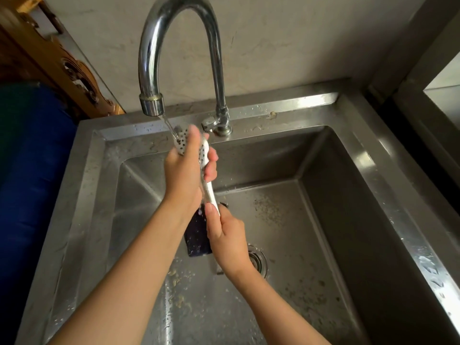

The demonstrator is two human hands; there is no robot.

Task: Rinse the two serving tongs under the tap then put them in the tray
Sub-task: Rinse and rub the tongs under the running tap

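A pair of metal serving tongs (208, 189) with perforated heads is held upright over the sink, its heads under the stream from the curved chrome tap (151, 100). My left hand (186, 170) grips the upper part, fingers wrapped round the perforated heads. My right hand (225, 235) holds the lower end of the handle, thumb pressed along it. Only one pair of tongs is in view, and no tray shows.
A dark sponge-like block (196, 235) lies on the floor of the steel sink (348, 220) under my hands. The drain (257, 260) sits beside my right wrist. Food scraps dot the basin. A blue object (32, 170) stands at the left.
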